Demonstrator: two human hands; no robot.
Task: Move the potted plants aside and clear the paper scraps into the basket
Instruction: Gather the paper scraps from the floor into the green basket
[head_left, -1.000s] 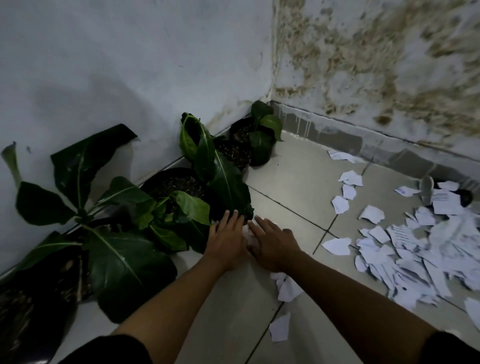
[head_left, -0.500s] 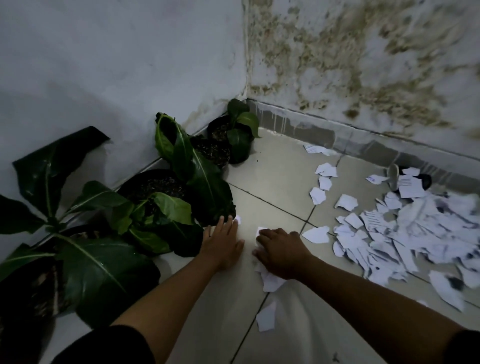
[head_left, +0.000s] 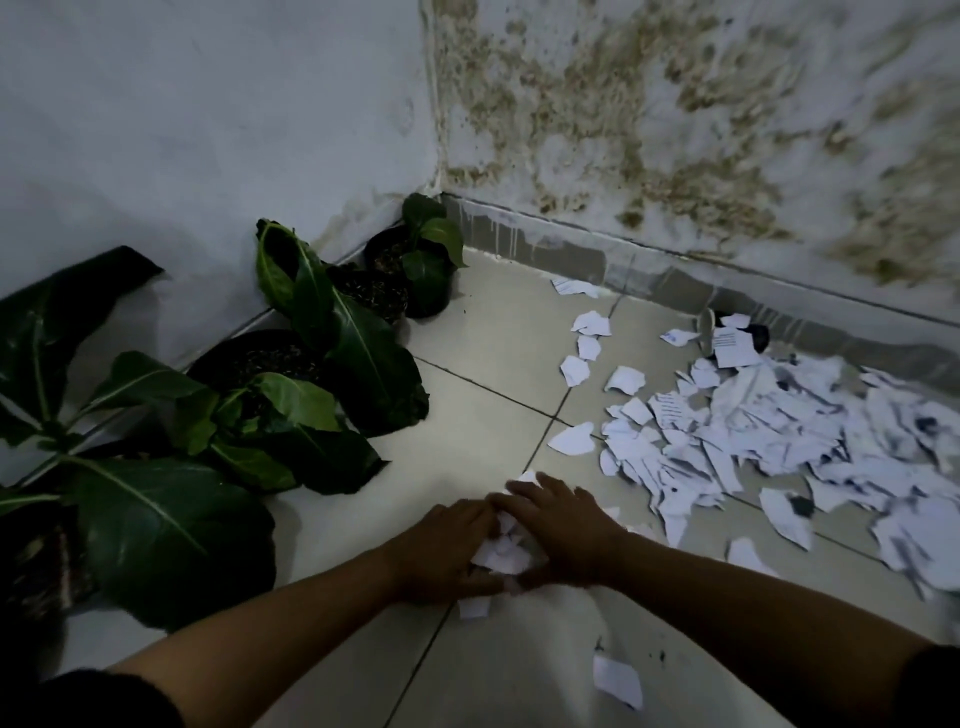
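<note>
**Gathering scraps between two hands**

Cupping a small clump of scraps on the tiled floor, both hands work side by side near the bottom centre. The left hand lies at the clump's left edge with its fingers bent in against the paper; the right hand lies over the clump's right side, fingers reaching forward across the top. The paper shows white in the gap between the palms, pressed from both sides. Whether either hand has truly closed round the paper I cannot tell, as the fingertips are hidden and blurred.

A loose scrap lies alone on the floor nearer the viewer, apart from the hands. A large heap of scraps spreads over the floor to the right, with single pieces trailing off toward the skirting.

Four plants in dark pots stand in a row along the left wall, running into the corner, their leaves overlapping. The right wall is blotched with brown stains.
</note>
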